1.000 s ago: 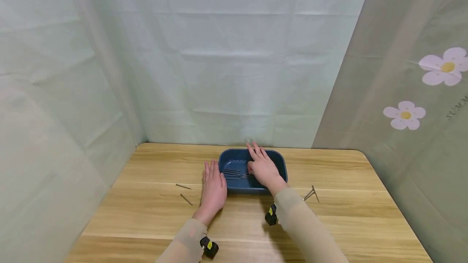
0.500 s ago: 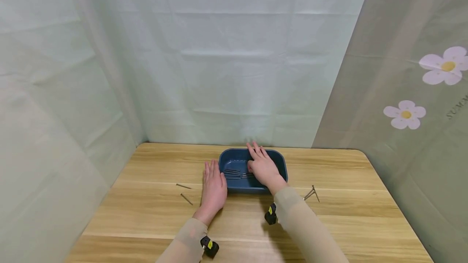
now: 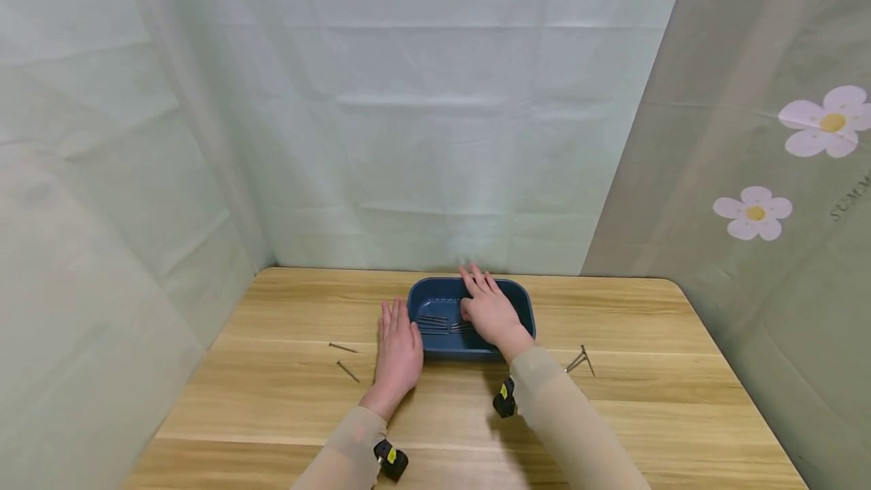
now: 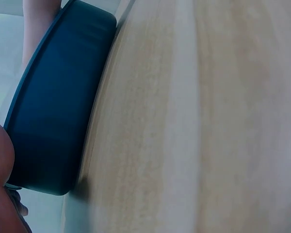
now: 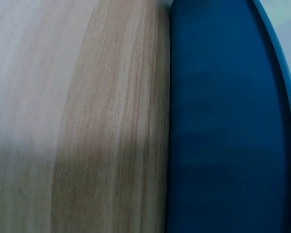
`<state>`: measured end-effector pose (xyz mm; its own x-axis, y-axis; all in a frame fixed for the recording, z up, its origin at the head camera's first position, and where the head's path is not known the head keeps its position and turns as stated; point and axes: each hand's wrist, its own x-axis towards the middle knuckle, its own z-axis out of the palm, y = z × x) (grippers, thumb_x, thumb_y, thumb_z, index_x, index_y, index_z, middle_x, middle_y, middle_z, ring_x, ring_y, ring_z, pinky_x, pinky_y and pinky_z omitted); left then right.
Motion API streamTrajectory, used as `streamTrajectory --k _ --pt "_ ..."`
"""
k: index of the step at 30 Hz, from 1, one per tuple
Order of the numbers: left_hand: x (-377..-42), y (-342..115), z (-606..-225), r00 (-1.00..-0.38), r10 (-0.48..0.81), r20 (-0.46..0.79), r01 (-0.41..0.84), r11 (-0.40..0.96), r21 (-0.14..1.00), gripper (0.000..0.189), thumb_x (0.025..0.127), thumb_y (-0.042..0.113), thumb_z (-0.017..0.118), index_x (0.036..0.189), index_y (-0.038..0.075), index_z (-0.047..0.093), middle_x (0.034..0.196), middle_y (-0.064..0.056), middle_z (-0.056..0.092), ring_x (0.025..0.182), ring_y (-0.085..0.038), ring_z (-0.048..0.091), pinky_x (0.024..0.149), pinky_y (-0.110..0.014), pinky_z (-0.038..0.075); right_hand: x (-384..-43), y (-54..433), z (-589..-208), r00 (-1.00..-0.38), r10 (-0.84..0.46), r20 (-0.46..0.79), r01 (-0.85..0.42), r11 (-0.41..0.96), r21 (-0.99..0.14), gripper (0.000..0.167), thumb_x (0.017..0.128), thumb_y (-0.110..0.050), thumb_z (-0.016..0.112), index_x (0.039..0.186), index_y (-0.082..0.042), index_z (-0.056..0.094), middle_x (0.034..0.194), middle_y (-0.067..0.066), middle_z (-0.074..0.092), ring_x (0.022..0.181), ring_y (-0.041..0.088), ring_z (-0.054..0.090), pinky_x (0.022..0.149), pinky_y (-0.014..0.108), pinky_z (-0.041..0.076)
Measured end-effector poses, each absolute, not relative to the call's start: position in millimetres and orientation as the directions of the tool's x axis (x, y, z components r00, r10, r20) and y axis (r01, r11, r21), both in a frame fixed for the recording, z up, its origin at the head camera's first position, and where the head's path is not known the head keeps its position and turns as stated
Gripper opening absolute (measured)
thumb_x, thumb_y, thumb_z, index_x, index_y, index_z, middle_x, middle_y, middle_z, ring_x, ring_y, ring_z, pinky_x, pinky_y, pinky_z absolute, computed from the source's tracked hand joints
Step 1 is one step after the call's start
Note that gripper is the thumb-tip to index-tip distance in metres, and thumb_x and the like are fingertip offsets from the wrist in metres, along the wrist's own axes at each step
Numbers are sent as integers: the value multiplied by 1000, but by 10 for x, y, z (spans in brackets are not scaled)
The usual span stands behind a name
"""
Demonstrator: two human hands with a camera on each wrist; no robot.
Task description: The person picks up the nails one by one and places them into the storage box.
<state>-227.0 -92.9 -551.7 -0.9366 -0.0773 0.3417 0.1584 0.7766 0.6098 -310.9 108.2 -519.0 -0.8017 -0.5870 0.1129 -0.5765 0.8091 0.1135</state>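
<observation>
Tray: one deep-blue, rectangular, round-cornered tray (image 3: 456, 355), standing upright near the far edge of the table, between your hands. Your left-wrist view shows one outer wall and the rim; your right-wrist view shows a long blue wall beside the wood.

Tray contents: thin, dark metal nails in two side-by-side groups, the left group (image 3: 432, 325) in plain sight, the right group (image 3: 460, 328) partly covered by your right hand.

Left hand (image 3: 398, 350): yours, against the tray's left end, fingers straight and close together, pointing away from you.

Right hand (image 3: 491, 320): yours, over the tray's right half. Some fingers extend, apart, to the far rim; the index finger bends down by the right group. Whether it pinches a nail you cannot tell.

Loose nails, left: two, an upper nail (image 3: 343, 348) and a lower nail (image 3: 348, 371), apart on the table.

Loose nails, right: a small crossed cluster (image 3: 588, 363), partly behind your right sleeve (image 3: 574, 418).

Surface: light wood-grain table (image 3: 272, 399) with rounded far corners.

Surround: pale, creased fabric backdrop (image 3: 422, 134); grey-green panel (image 3: 667, 195) at right, printed with white, yellow-centred flowers (image 3: 753, 214).
</observation>
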Motion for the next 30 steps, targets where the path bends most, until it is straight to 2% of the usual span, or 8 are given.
streamTrajectory --k 4,8,12,18,25,30 --pt "-2259 -921 -5511 -939 -78 335 151 782 605 53 112 9 48 155 -19 38 164 -36 36 158 -53 19 125 -66 20 -3114 1100 -5206 -811 -572 122 -570 820 58 6 103 -29 73 107 -24 76 177 15 22 164 36 10 131 50 16" --pt "-2261 -915 -5513 -940 -78 332 147 785 601 53 112 9 48 155 -19 37 164 -36 36 158 -53 19 125 -66 20 -3086 1112 -5190 -814 -565 134 -569 822 12 20 105 -23 71 125 -21 75 176 17 22 164 37 10 131 51 16" --pt "-2274 -925 -5519 -937 -74 342 156 786 598 53 112 9 48 155 -19 38 163 -36 36 158 -53 19 125 -66 20 -3028 1129 -5134 -824 -548 141 -559 828 -47 30 109 -17 63 137 -21 72 176 17 22 164 37 10 130 51 19" --pt "-2285 -945 -5524 -936 -79 343 151 790 594 53 112 9 47 155 -19 37 164 -36 36 158 -53 19 125 -66 21 -2968 1191 -5078 -835 -535 132 -548 830 -103 38 110 -5 56 142 -20 70 176 17 21 164 37 10 129 52 21" --pt "-2272 -930 -5501 -937 -81 341 151 784 602 53 112 9 47 155 -19 37 164 -36 35 158 -54 19 126 -66 20 -2926 1331 -5020 -843 -508 176 -533 833 -150 33 112 -12 56 140 -20 70 175 19 24 163 38 13 129 53 22" --pt "-2270 -916 -5509 -938 -78 336 147 792 593 53 112 9 46 155 -19 36 164 -36 35 158 -53 18 125 -66 20 -2898 1483 -4984 -852 -465 240 -510 840 -184 30 110 -9 59 136 -15 72 172 25 28 162 43 16 128 57 22"
